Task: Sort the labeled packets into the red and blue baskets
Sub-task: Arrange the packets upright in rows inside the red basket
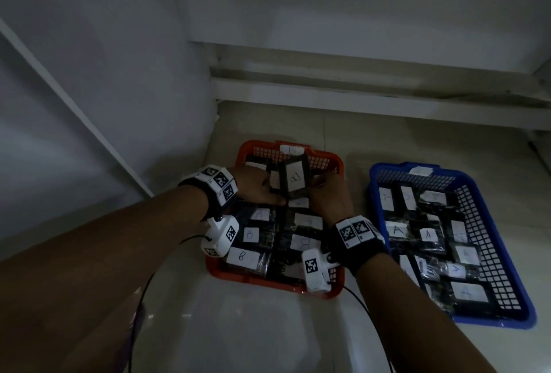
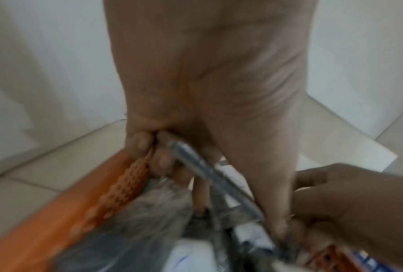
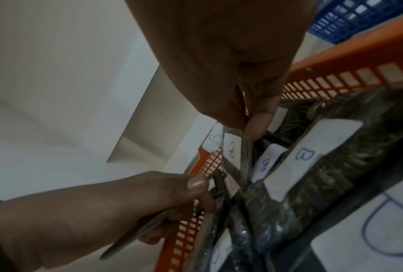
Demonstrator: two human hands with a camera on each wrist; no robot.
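A red basket [image 1: 337,164] sits on the floor, filled with dark packets bearing white B labels [image 1: 250,234]. To its right, the blue basket [image 1: 489,256] holds packets labeled A [image 1: 428,234]. Both hands are over the far end of the red basket, holding one dark packet [image 1: 295,179] upright between them. My left hand [image 1: 262,190] grips its left edge and my right hand [image 1: 326,190] pinches its right edge. In the left wrist view my left hand's fingers [image 2: 163,162] curl round the packet's shiny edge [image 2: 203,169]. In the right wrist view my right hand's fingertips [image 3: 256,127] pinch the packet's top.
A white wall rises close on the left, and a low ledge [image 1: 357,89] runs behind the baskets. White tags sit on the far rims of the red basket [image 1: 292,150] and the blue basket [image 1: 420,170]. Black cables [image 1: 366,313] trail from the wrist cameras over the tiled floor.
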